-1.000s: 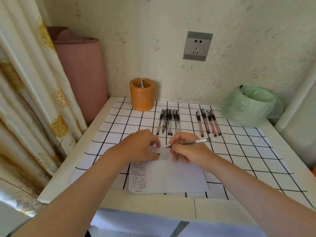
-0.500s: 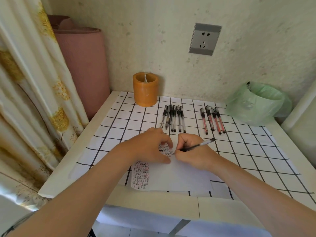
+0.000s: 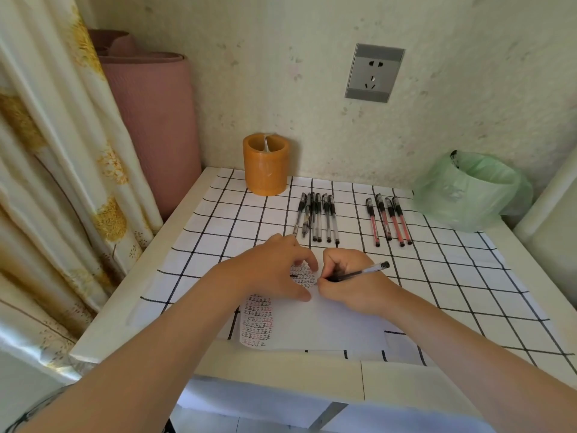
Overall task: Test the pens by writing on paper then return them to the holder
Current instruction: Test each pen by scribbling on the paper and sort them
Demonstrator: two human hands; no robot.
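Pen [image 3: 359, 271] sits gripped in my right hand [image 3: 352, 287], fingers curled tight round the barrel, tip down on the paper [image 3: 327, 323] and the back end slanting out to the right. My left hand [image 3: 274, 271] lies spread and relaxed on the sheet just beside it, holding nothing that I can make out, with forefinger and thumb arched round a patch of small written marks. More rows of marks fill the sheet's near left corner, and its near edge lies close to the front edge of the table [image 3: 281, 365]. Bare checked cloth [image 3: 206, 254] lies open left of my arms, and wider on the right. Just beyond my knuckles the black pens [image 3: 317, 218] lie side by side, the leftmost almost reaching my left hand. Four red pens [image 3: 388, 221] lie apart to their right. Farther back on the left the orange holder [image 3: 265, 165] stands upright near the wall, with one thin pale upright thing showing inside. A bin in a green bag [image 3: 468, 192] fills the far right corner, and I cannot see into it. A curtain [image 3: 46, 182] hangs along the table's left edge, with a rolled pink mat [image 3: 156, 120] behind it.
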